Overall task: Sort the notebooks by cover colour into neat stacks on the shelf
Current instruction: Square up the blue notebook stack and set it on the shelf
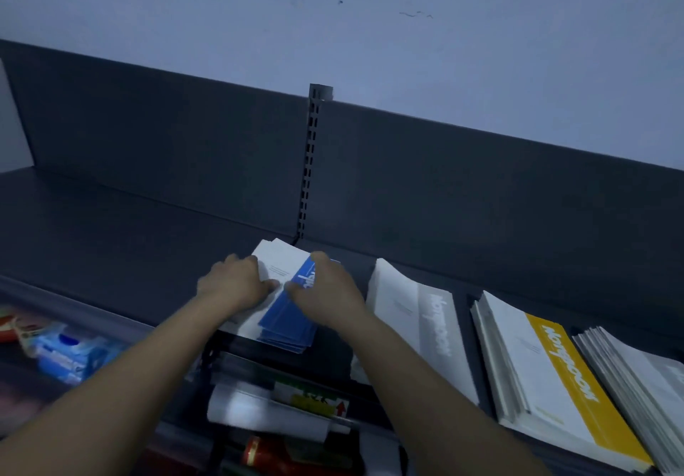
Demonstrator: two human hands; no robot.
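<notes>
The blue stack [287,324] lies on the shelf [111,238], with its long axis running from the front edge toward the back panel. Both grips clasp its far half with curled fingers. The left grip [237,279] is on the white side and the right grip [327,290] on the blue side, both equally near. The grey stack [414,312] lies just to the right.

A dark grey metal shelf [111,238] has a dark back panel [166,135] and a slotted upright [310,164] at twelve o'clock. Four notebook stacks lie on it in a row: a blue-banded stack [287,324] at centre, a grey-banded stack [418,327] beside it at three o'clock, a yellow-banded stack [555,375] toward four o'clock, and a grey stack [636,372] at the right edge.
</notes>
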